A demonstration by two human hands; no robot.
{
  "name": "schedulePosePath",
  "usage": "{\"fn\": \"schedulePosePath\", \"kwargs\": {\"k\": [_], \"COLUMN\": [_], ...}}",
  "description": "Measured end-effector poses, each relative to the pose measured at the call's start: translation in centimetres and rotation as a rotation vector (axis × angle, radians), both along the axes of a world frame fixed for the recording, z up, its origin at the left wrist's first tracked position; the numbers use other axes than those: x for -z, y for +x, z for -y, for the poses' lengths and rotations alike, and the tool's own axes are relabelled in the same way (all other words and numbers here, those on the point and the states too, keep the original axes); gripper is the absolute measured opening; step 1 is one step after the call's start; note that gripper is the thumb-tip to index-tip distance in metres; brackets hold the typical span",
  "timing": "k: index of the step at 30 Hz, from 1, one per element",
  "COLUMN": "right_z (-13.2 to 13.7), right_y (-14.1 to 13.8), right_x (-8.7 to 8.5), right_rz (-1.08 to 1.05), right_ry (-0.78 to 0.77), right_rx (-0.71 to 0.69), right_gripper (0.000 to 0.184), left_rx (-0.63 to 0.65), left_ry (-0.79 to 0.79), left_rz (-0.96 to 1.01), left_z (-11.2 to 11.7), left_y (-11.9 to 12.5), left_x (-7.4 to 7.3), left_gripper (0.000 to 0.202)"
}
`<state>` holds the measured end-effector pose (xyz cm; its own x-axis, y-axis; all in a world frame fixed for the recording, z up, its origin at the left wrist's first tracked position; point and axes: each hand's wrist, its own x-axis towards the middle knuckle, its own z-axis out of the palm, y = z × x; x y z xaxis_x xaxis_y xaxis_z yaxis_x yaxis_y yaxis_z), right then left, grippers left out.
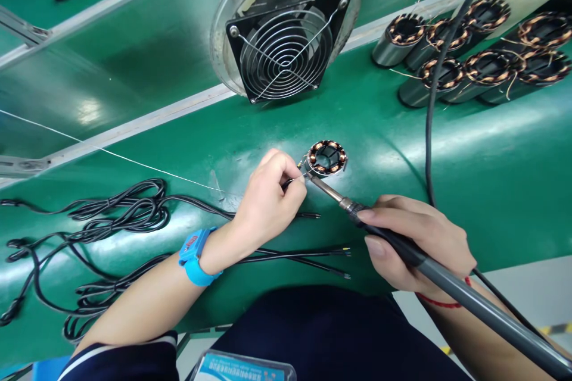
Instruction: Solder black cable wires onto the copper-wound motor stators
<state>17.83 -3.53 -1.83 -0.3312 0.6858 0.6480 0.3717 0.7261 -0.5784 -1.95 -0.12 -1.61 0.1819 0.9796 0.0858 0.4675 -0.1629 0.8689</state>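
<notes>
Green bench matting (179, 149) fills the frame, with a caged metal fan (286, 47) at upper centre. Below it, mid-frame, stands the small round copper-wound stator (328, 158). It is probably rigid and dense with delicate windings, and best gripped by its outer rim. The left hand (268, 202) pinches a thin black lead (292, 180) at the stator's edge. The right hand (415, 244) is wrapped around a grey soldering iron (469, 297), whose tip touches there.

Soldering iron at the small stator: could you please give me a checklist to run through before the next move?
1. Right hand grip closed around soldering iron: ok.
2. Iron tip at the edge of the stator: ok.
3. Left hand pinches the wire beside the tip: ok.
4. Left fingers apart from the tip: cannot tell.
5. Fan spinning: cannot tell.
6. Blue wrist strap on left wrist: ok.
</notes>
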Motion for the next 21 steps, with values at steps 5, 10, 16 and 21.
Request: {"fn": "schedulePosePath", "kwargs": {"k": [5,10,16,21], "right_z": [0.06,0.02,-0.05,-0.08], "right_y": [0.1,0.1,-0.04,0.01], "right_x": [0.43,0.31,0.3,0.26], "right_rz": [-0.041,-0.044,-0.037,-0.01], "right_ry": [0.026,0.027,0.03,0.038], "right_rx": [0.007,0.012,0.0,0.005], "right_gripper": [0.022,0.024,0.022,0.02], "left_rx": [0.008,-0.002,-0.031,-0.037], "left_ry": [0.049,0.016,-0.086,-0.164], "left_rz": [-0.002,0.001,0.053,0.106], "left_z": [-0.03,-0.02,-0.01,0.0], "left_y": [0.0,0.0,-0.05,-0.13], "left_x": [0.01,-0.06,-0.09,-0.02], "left_gripper": [0.021,0.02,0.018,0.016]}}
